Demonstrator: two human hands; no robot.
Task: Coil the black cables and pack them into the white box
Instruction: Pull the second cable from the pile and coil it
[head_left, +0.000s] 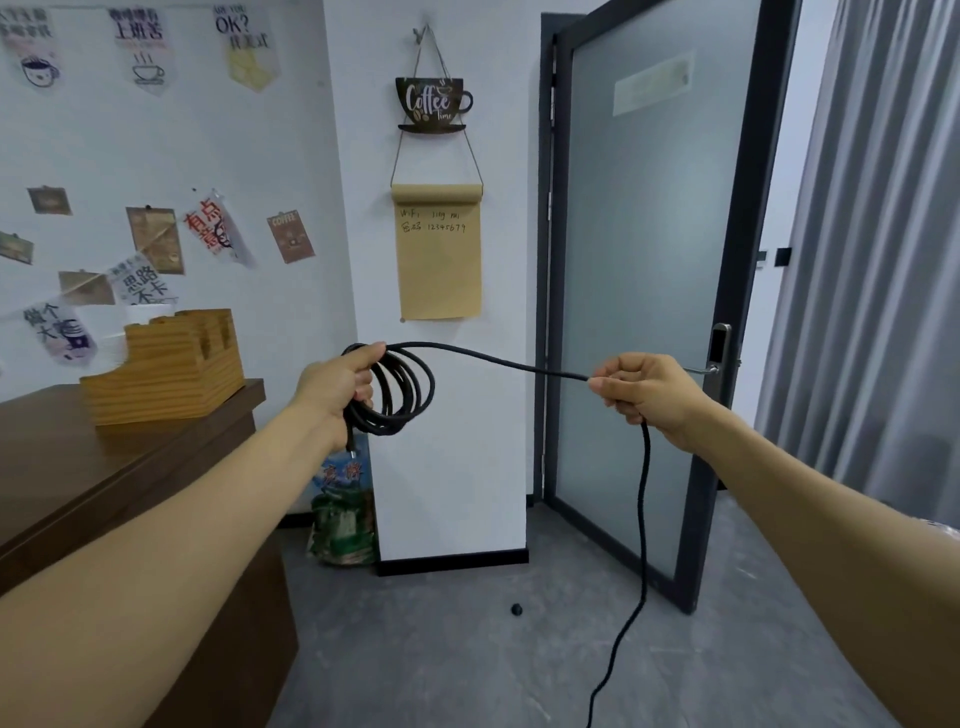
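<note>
Coiling is under way, we judge: our left hand (337, 379) grips several loops of black cable (410, 387), our right hand (641, 387) pinches the strand trailing to the floor (467, 649), and another loop comes next; no white box is visible.

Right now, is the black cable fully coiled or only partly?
Partly coiled. The left hand holds several loops of the black cable; the rest runs through the right hand and hangs toward the floor.

"coffee time" on cup sign (432, 104)
</note>
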